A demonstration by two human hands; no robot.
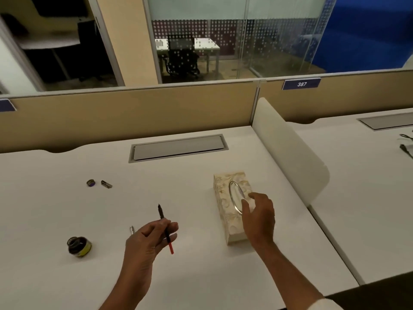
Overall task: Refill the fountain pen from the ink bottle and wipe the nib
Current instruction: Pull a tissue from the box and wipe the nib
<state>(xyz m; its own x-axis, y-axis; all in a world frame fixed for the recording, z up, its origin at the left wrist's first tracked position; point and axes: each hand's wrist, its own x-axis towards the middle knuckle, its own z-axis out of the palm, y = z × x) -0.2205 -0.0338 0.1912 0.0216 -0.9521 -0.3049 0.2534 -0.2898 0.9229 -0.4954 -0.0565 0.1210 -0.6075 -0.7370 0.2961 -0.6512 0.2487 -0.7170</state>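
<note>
Desk (67, 209): smooth matt white laminate. Tissue box (225, 198): printed card, glossy ring round the slot. Ink bottle (79, 246): shiny dark glass. Pen (164, 224): dark plastic, red end. Cable hatch (178, 147): brushed grey metal.

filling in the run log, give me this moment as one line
left hand: holds pen, nib up | right hand: open, at tissue box slot | ink bottle: open, on desk
</note>
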